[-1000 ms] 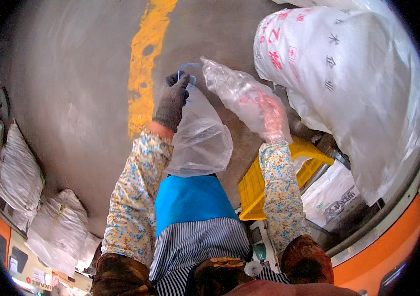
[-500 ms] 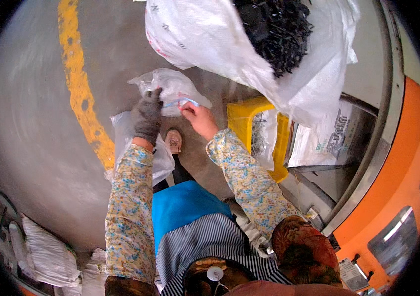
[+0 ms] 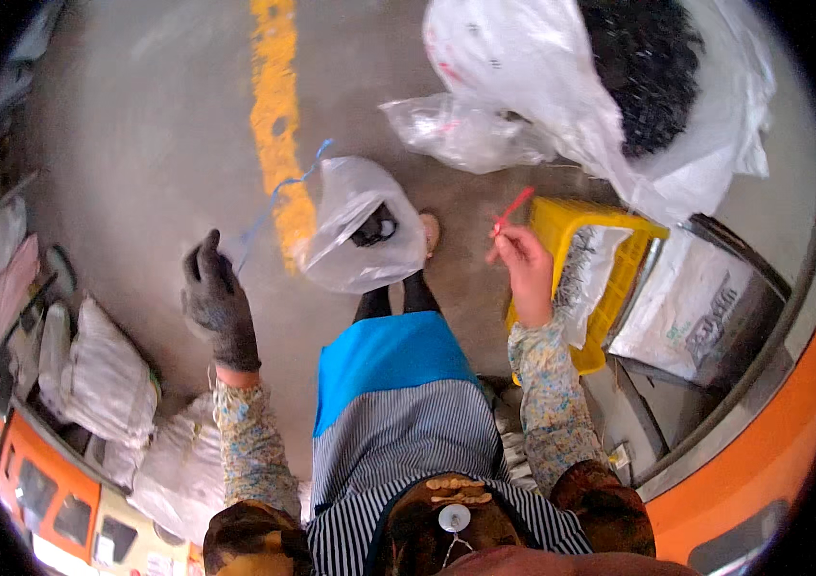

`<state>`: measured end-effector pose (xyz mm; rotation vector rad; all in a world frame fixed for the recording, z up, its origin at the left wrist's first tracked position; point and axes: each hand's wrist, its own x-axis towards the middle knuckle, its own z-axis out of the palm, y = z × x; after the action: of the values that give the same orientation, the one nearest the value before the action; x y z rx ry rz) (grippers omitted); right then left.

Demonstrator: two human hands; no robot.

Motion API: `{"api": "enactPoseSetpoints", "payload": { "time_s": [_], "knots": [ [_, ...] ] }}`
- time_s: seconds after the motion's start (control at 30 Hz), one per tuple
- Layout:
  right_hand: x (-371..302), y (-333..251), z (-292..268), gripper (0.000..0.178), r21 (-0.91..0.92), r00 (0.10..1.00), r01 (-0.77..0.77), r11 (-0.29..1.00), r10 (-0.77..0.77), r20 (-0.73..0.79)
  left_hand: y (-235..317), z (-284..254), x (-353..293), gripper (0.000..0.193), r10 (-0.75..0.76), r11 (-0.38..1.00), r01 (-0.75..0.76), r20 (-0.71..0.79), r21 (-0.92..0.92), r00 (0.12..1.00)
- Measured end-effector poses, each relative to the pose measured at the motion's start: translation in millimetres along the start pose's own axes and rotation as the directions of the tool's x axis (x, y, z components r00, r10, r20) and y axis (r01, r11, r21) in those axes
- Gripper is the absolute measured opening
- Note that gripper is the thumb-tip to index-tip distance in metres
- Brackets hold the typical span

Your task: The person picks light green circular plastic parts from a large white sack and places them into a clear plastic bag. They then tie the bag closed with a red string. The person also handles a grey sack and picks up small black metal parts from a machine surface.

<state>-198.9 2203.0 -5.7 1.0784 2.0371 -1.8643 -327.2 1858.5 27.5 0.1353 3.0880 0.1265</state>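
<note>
My left hand (image 3: 219,302), in a dark grey glove, is raised at the left with its fingers apart. A thin blue strip (image 3: 280,187) trails from beside it toward the yellow floor line; its lower end is smeared, so contact with the glove is unclear. My bare right hand (image 3: 525,267) pinches a red strip (image 3: 515,209) near the yellow crate. Between my hands, in front of my legs, a translucent white plastic bag (image 3: 345,259) stands on the floor. Black pieces (image 3: 374,227) show through its opening.
A large white woven sack (image 3: 513,58) full of black plastic bits (image 3: 643,82) stands at the far right, a clear plastic bag (image 3: 465,134) against it. Nearer are a yellow crate (image 3: 636,278) and a printed white sack (image 3: 686,307). White sacks (image 3: 106,374) lie at the left; orange machinery borders both sides.
My hands have moved apart, away from the clear bag with the blue and red strips. The white bag by my left leg now sits between my hands. The view has shifted left.
</note>
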Motion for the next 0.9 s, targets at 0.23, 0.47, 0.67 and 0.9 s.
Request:
{"api": "enactPoseSetpoints", "payload": {
  "time_s": [0.23,0.47,0.67,0.9],
  "knots": [
    [-60,-2,90,0.018,-0.386,0.591,0.775,0.500,-0.359,0.722,-11,10,-152,0.043,0.170,0.658,0.619,0.886,-0.428,0.431],
    [-75,88,111,0.009,-0.291,0.767,0.248,0.924,-0.004,0.641,21,84,-203,0.039,-0.068,-0.249,0.926,0.959,-0.284,0.276],
    [-25,215,101,0.019,0.077,0.557,-0.822,0.564,0.771,0.308,50,226,-255,0.033,-0.408,-0.319,0.850,0.870,-0.420,0.277],
    [69,214,147,0.044,-0.483,0.973,0.163,0.860,-0.060,0.221,64,240,-151,0.058,-0.593,0.311,0.583,0.327,-0.750,0.736]
  ]
}}
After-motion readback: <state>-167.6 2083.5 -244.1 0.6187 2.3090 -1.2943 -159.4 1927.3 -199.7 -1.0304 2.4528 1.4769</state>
